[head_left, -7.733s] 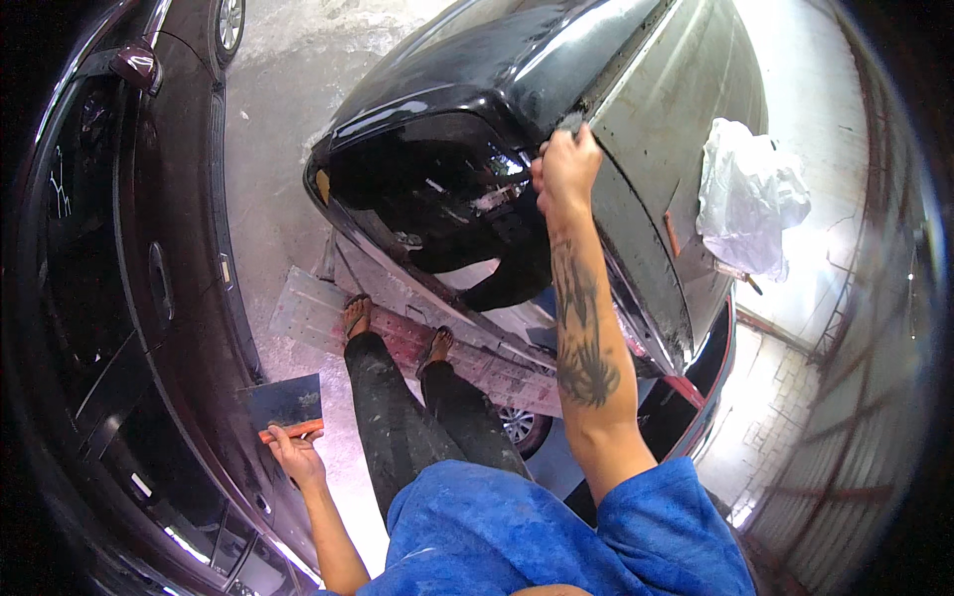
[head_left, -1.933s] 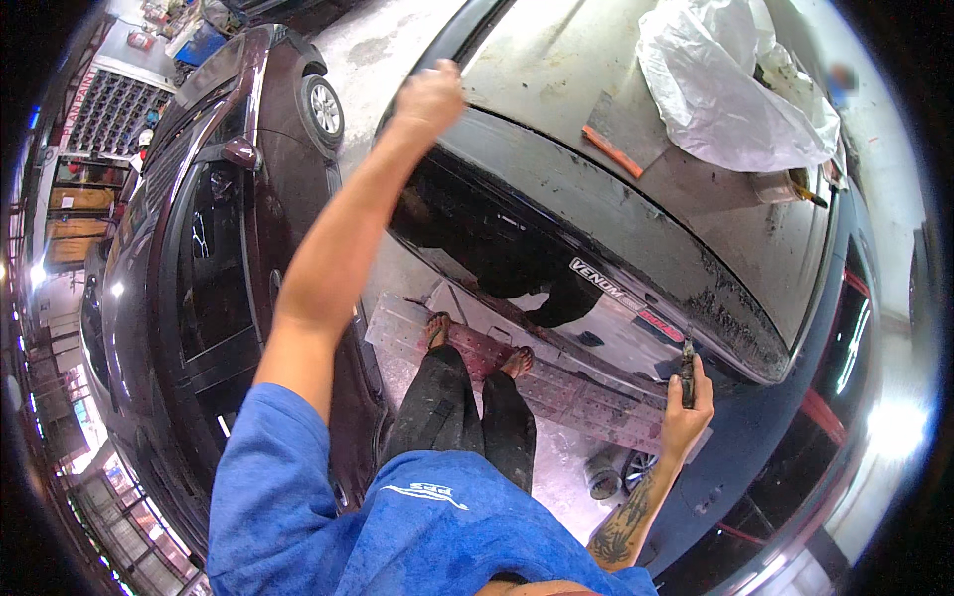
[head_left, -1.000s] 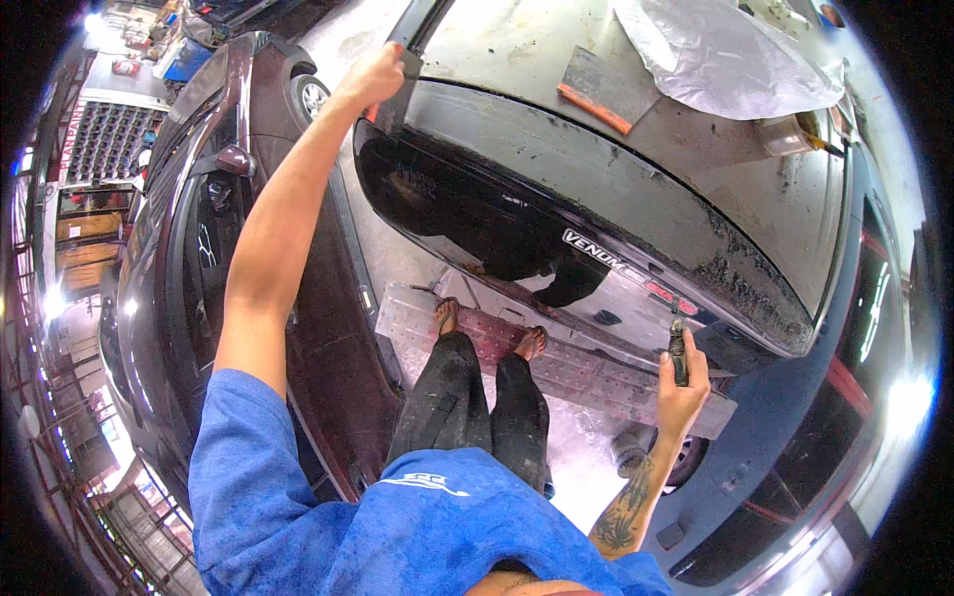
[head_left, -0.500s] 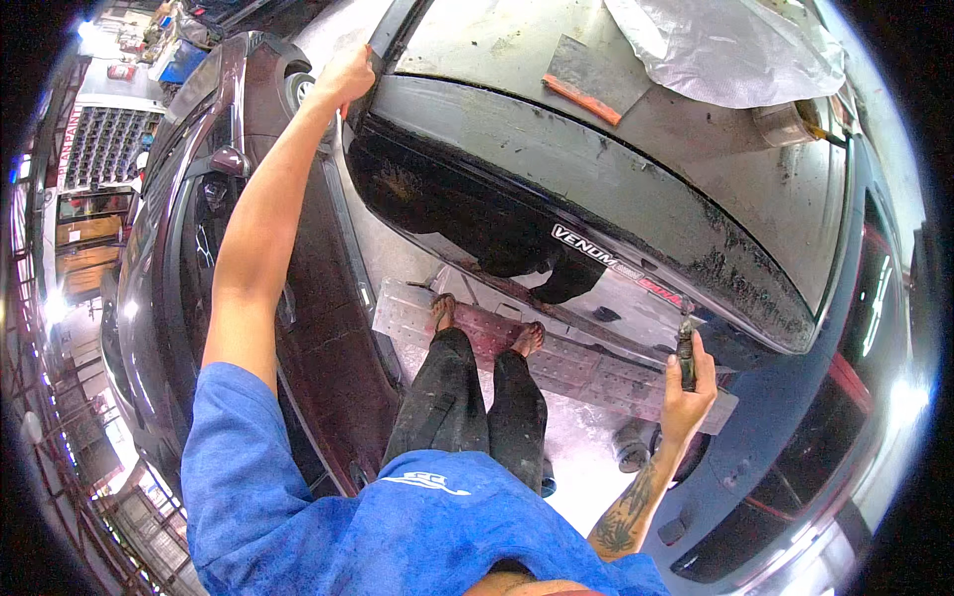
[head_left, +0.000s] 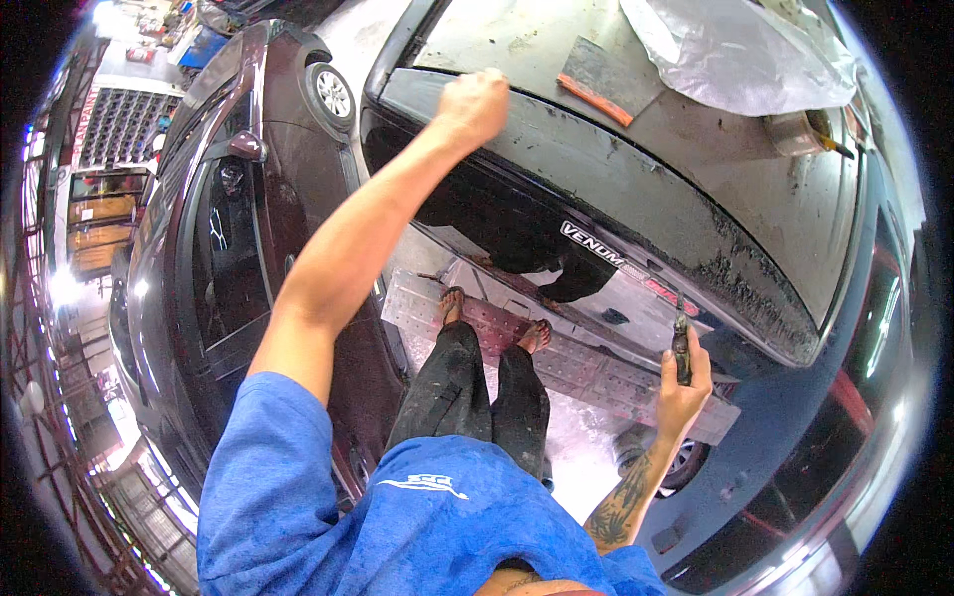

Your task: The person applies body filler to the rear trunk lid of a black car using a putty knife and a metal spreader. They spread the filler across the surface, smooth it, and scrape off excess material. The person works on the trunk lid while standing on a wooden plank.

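Observation:
Over the grey, dull top strip of a dark car panel (head_left: 596,169), my left hand (head_left: 475,107) is curled into a fist, its back toward me. Its fingertips are out of sight, so what it holds, if anything, is hidden. Toward the panel's right end, my right hand (head_left: 686,382) grips a small dark-handled tool (head_left: 682,350), upright, with a thin tip pointing up. That tip overlaps the panel's glossy back face near a red and white sticker (head_left: 664,292); whether they touch I cannot tell. A white-lettered sticker (head_left: 591,243) sits left of it.
On the car's flat surface lie a dark sheet with an orange edge (head_left: 594,99), a crumpled silvery plastic sheet (head_left: 735,55) and a metal can (head_left: 795,132). I stand on a perforated plank (head_left: 586,368). A maroon car (head_left: 318,238) is at left, a blue-grey car (head_left: 765,437) at right.
My left hand has moved right from the panel's left corner to over its top strip. An orange bit showing by that hand is now out of sight. My right hand has barely shifted.

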Demonstrator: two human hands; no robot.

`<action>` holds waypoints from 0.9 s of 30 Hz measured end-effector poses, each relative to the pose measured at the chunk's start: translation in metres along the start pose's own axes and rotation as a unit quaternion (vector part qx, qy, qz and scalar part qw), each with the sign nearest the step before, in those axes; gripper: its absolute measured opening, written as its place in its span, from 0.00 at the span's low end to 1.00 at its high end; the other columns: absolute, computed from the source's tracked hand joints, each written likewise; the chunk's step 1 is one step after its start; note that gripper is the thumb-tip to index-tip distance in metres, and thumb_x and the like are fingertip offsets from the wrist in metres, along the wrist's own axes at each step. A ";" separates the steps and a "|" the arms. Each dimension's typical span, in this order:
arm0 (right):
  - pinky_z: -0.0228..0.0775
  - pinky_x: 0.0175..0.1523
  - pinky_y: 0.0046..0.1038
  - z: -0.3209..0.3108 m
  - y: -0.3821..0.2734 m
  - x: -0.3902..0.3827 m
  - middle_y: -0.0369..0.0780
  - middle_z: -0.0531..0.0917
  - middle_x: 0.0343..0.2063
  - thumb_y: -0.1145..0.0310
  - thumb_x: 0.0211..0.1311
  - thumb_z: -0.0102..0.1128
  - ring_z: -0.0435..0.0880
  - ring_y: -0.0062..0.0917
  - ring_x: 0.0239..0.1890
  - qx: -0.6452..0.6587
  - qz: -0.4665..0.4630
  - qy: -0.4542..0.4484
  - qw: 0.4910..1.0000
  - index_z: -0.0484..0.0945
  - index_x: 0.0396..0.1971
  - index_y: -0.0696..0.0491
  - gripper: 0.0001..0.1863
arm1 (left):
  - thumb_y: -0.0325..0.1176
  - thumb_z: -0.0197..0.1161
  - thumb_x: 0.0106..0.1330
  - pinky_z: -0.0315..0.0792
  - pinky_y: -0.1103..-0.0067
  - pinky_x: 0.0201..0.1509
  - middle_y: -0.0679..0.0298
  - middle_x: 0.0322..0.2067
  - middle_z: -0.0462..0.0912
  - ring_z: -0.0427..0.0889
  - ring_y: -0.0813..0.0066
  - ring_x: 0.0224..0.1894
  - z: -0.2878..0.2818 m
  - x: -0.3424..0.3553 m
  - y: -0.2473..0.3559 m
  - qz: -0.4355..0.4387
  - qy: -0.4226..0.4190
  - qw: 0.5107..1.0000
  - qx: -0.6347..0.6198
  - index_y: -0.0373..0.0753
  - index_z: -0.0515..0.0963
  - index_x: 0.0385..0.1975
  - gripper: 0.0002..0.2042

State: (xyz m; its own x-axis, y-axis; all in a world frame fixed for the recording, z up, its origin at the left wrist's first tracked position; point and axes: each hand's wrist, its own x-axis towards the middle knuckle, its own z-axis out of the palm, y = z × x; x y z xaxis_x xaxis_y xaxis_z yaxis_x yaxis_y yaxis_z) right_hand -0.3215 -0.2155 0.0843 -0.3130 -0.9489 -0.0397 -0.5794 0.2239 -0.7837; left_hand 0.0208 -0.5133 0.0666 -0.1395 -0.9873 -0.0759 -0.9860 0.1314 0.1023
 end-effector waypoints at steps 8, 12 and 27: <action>0.67 0.42 0.27 -0.021 -0.007 0.005 0.39 0.76 0.31 0.76 0.58 0.62 0.73 0.25 0.32 -0.024 -0.014 0.009 1.000 0.77 0.55 0.59 0.22 | 0.27 0.51 0.62 0.79 0.59 0.44 0.41 0.34 0.83 0.84 0.44 0.40 -0.024 -0.017 0.064 0.033 0.009 0.992 -0.122 0.31 0.74 0.38 0.09; 0.68 0.43 0.27 -0.029 -0.014 0.011 0.40 0.77 0.33 0.76 0.58 0.62 0.74 0.26 0.34 -0.040 -0.015 0.012 0.999 0.77 0.54 0.59 0.22 | 0.29 0.47 0.66 0.77 0.56 0.46 0.39 0.35 0.83 0.84 0.43 0.41 -0.032 -0.023 0.007 -0.056 0.026 0.995 -0.081 0.32 0.73 0.41 0.11; 0.71 0.44 0.31 0.076 -0.067 0.164 0.42 0.78 0.35 0.67 0.59 0.64 0.80 0.34 0.37 -0.162 -0.258 -0.151 0.940 0.79 0.55 0.48 0.22 | 0.27 0.51 0.63 0.81 0.62 0.35 0.45 0.30 0.84 0.86 0.49 0.35 0.000 -0.013 0.038 0.080 0.066 0.991 -0.083 0.31 0.74 0.35 0.07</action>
State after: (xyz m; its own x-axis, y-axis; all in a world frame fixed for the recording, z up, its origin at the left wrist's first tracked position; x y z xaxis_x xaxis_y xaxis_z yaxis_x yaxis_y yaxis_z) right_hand -0.2766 -0.4034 0.0835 0.2727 -0.9586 0.0817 -0.8099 -0.2746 -0.5184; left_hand -0.0151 -0.4952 0.0717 -0.2695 -0.9593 0.0843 -0.9218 0.2823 0.2656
